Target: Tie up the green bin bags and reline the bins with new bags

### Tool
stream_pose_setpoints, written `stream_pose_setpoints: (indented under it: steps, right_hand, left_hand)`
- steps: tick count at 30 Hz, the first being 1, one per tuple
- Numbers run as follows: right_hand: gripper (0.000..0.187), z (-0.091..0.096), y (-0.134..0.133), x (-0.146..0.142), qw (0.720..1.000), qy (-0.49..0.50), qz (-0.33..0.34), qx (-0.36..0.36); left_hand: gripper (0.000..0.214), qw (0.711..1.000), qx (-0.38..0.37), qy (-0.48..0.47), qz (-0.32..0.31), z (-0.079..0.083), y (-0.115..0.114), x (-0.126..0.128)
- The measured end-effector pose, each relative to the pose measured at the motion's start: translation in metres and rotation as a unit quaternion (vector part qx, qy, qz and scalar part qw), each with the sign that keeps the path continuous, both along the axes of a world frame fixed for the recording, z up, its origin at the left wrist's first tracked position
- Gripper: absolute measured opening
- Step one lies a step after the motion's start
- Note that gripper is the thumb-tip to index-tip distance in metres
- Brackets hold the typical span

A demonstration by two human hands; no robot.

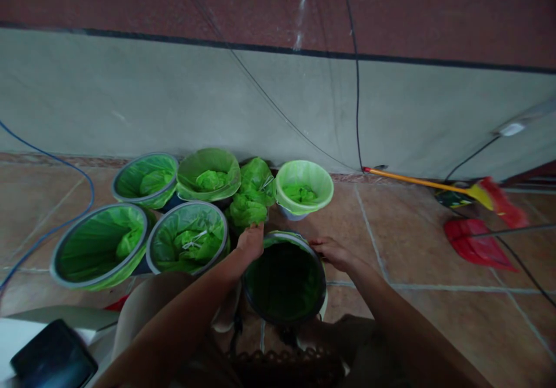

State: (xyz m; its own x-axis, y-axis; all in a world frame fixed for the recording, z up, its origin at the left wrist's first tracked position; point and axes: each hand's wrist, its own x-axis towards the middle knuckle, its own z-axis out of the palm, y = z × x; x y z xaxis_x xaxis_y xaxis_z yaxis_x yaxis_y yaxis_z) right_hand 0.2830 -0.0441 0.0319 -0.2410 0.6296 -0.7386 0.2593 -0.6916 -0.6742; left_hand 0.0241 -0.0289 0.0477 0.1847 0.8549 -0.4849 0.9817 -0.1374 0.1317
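Observation:
A dark bin (284, 284) with a shadowed, faintly green inside stands tilted between my legs, its mouth facing me. My left hand (251, 243) grips the upper left of its rim, the fingertips pointing toward the wall and partly hidden. On the opposite side, my right hand (333, 251) has its fingers closed at the rim. Just beyond my left hand lies a heap of bunched green plastic bags (252, 194) with whitish ties. A small white bucket (304, 205) with a pale green liner stands behind the bin, close to the wall.
Several green-lined bins, including a grey-rimmed one (150, 249), cluster on the left. A blue cable (89, 194) crosses the floor there. A broom (421, 180) and a red dustpan (473, 240) lie to the right. A black device (54, 356) sits at lower left.

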Motion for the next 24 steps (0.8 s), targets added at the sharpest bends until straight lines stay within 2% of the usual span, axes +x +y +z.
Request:
stream_pose_setpoints:
  steps: [3, 8, 12, 15, 20, 24]
  right_hand:
    - [0.032, 0.003, 0.001, 0.003, 1.000, -0.013, -0.009, 0.009]
    - [0.049, 0.009, 0.000, -0.010, 0.999, 0.014, -0.031, 0.023]
    - [0.041, 0.003, -0.003, -0.023, 0.998, 0.022, -0.026, 0.057]
    - [0.032, -0.005, -0.002, -0.024, 0.998, 0.016, -0.032, 0.042]
    - [0.016, -0.006, 0.000, -0.014, 0.999, -0.024, -0.016, 0.015]
    - [0.026, 0.000, -0.002, -0.015, 0.999, -0.028, -0.027, 0.011]
  left_hand:
    - [0.031, 0.997, -0.063, 0.041, 0.008, 0.002, 0.000, -0.005]
    - [0.031, 0.998, -0.063, 0.016, -0.023, 0.006, -0.006, 0.002]
    - [0.033, 0.998, -0.051, -0.001, -0.048, 0.010, -0.011, 0.012]
    - [0.032, 0.997, -0.039, -0.011, -0.058, 0.011, -0.010, 0.014]
    - [0.032, 0.997, -0.070, 0.018, -0.019, 0.008, -0.006, 0.009]
    - [0.027, 0.995, -0.089, 0.031, -0.019, 0.003, -0.007, 0.007]
